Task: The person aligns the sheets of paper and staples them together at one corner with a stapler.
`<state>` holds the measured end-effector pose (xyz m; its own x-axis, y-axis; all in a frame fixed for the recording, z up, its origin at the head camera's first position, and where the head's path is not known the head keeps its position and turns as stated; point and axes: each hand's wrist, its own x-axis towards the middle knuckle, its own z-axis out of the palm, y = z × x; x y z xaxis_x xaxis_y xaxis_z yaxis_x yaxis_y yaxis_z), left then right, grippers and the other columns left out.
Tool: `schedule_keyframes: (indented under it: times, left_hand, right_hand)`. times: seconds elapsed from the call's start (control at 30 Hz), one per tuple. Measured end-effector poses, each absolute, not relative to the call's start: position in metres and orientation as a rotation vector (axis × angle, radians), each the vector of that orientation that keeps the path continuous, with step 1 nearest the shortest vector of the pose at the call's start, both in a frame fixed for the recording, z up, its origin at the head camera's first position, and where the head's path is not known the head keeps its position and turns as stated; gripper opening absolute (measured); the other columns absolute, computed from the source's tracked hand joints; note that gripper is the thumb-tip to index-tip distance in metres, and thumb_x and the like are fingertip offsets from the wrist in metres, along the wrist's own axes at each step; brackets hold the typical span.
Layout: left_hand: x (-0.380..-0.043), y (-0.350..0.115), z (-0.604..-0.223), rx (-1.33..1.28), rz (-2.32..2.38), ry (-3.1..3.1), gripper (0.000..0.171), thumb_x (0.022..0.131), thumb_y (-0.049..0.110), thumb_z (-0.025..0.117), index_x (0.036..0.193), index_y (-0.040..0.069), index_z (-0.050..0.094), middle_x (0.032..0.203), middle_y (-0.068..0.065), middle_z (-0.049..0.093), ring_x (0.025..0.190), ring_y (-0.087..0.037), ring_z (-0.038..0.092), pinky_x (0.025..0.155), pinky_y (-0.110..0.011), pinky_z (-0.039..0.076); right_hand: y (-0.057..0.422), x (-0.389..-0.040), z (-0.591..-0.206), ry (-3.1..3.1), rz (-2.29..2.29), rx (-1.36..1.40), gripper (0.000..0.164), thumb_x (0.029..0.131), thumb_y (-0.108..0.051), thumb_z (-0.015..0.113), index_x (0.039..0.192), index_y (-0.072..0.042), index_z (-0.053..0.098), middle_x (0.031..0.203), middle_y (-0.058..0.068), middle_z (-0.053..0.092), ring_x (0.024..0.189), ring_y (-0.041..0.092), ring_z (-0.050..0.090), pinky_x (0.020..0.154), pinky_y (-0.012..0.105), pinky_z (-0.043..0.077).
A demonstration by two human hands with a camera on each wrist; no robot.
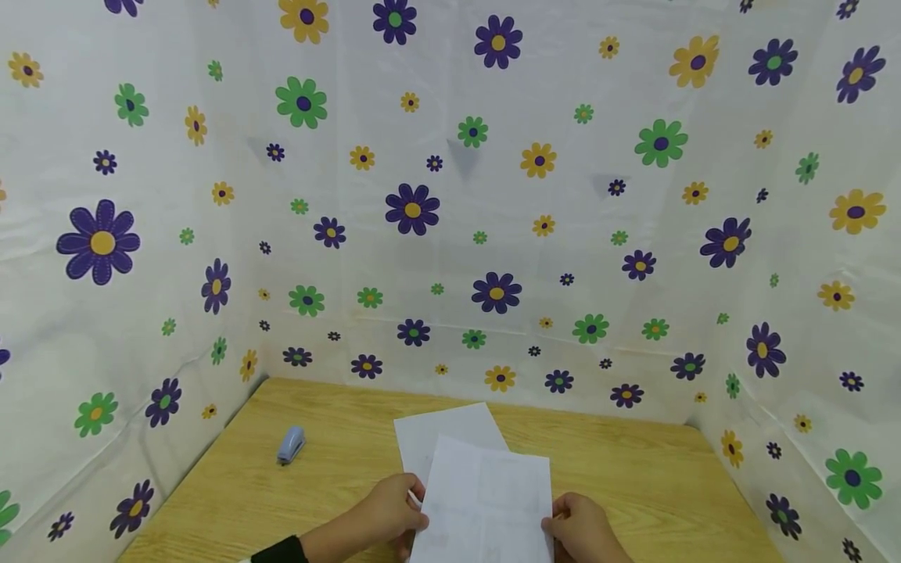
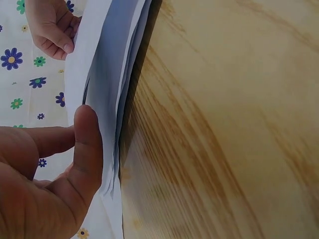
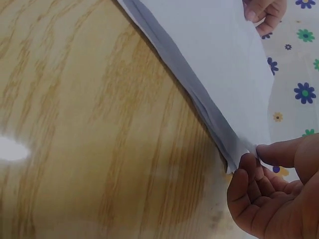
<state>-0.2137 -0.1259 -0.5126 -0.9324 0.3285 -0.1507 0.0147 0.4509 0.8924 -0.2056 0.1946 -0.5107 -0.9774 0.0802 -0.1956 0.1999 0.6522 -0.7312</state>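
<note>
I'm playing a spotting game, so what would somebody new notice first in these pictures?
Probably the white cloth with bright flowers, around the back and both sides of the table. Next, the white paper at the bottom middle, held at its left edge by the left hand and its right edge by the right hand. Then what looks like a small pale-blue stapler, on the table's left side.

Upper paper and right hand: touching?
Touching. The head view shows the right hand with its thumb lapping over the right edge of the upper paper, no gap between them.
</note>
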Motion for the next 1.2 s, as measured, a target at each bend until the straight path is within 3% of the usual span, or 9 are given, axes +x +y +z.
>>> schedule_keyframes:
  times: [0.37, 0.87, 1.2]
  left_hand:
    - [-0.21, -0.126, -0.511, 0.263, 1.37, 2.449, 0.023, 0.084, -0.002, 0.076, 0.096, 0.002, 0.057, 0.054, -0.009, 0.064, 0.039, -0.01, 0.057, 0.042, -0.03, 0.054]
    - [-0.207, -0.13, -0.509, 0.226, 1.314, 2.476, 0.027, 0.083, -0.003, 0.075, 0.103, 0.002, 0.058, 0.057, -0.011, 0.063, 0.044, -0.015, 0.062, 0.045, -0.033, 0.056]
    - [-0.204, -0.135, -0.511, 0.301, 1.281, 2.529, 0.024, 0.084, -0.004, 0.074, 0.099, -0.001, 0.056, 0.055, -0.009, 0.062, 0.042, -0.013, 0.06, 0.043, -0.03, 0.055]
  right_hand:
    - [0.195, -0.205, -0.52, 2.811, -1.124, 0.124, 0.016, 0.084, -0.01, 0.078, 0.088, -0.002, 0.065, 0.076, 0.001, 0.063, 0.07, 0.015, 0.059, 0.061, 0.03, 0.05]
    - [0.185, -0.205, -0.518, 2.823, -0.976, 0.197, 0.019, 0.084, -0.014, 0.081, 0.084, -0.005, 0.064, 0.076, 0.001, 0.062, 0.073, 0.018, 0.057, 0.065, 0.033, 0.048]
    - [0.183, -0.202, -0.519, 2.835, -0.95, 0.188, 0.021, 0.085, -0.016, 0.08, 0.087, -0.004, 0.064, 0.078, 0.001, 0.063, 0.075, 0.018, 0.058, 0.067, 0.034, 0.05]
